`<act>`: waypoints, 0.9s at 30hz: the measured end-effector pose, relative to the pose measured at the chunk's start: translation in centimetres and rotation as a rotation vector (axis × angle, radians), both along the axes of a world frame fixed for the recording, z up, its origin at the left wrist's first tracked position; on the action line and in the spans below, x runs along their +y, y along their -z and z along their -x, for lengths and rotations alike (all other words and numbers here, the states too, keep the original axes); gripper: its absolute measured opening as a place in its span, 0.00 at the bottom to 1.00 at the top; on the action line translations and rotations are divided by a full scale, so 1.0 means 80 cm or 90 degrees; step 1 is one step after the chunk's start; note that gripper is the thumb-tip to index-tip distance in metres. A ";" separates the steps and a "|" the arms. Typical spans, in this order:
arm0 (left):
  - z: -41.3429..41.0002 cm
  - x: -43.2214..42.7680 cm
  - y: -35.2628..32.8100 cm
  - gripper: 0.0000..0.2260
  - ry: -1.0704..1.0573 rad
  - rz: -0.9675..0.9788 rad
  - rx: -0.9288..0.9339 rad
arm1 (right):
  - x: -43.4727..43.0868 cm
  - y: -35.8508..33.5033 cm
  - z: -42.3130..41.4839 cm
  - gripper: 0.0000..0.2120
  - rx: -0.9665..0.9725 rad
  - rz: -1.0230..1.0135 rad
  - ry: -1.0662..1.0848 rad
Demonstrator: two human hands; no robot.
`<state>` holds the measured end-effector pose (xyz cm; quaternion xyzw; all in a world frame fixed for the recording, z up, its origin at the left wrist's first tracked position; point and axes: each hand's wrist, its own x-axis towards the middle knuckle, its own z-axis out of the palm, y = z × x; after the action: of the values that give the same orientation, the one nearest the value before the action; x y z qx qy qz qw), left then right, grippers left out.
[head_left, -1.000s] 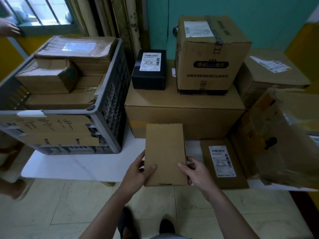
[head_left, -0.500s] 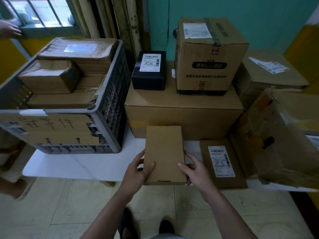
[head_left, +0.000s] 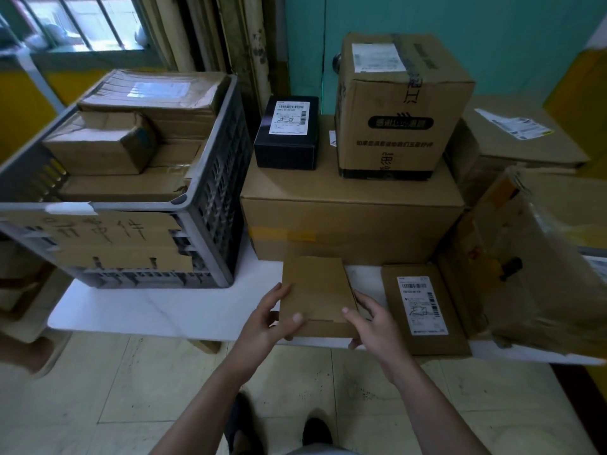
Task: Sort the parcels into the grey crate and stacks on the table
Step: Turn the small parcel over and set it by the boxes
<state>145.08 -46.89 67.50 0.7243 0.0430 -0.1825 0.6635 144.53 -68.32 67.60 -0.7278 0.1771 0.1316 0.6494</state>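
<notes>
Left grip (head_left: 269, 320), right grip (head_left: 371, 321): each pinches a near corner of the flat brown parcel (head_left: 317, 290), thumbs on top, at the tabletop's (head_left: 147, 310) near edge. Just right: labelled flat parcel (head_left: 423, 307). Behind: large carton (head_left: 351, 221). Far left: grey crate (head_left: 203, 205), holding parcels.
</notes>
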 end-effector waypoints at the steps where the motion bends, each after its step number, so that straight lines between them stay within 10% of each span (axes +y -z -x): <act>1: 0.000 0.000 0.001 0.38 0.004 -0.008 -0.004 | 0.000 0.000 0.000 0.22 -0.003 -0.004 0.003; 11: -0.003 -0.001 -0.001 0.18 -0.065 -0.065 0.004 | 0.002 -0.010 0.007 0.13 -0.040 -0.033 -0.026; 27: -0.019 -0.004 -0.020 0.18 -0.138 -0.051 -0.074 | 0.004 -0.012 -0.007 0.17 -0.117 -0.015 -0.004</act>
<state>146.64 -47.21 69.13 0.7505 0.0900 -0.0654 0.6515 145.06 -67.96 68.55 -0.7294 0.1127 0.0684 0.6713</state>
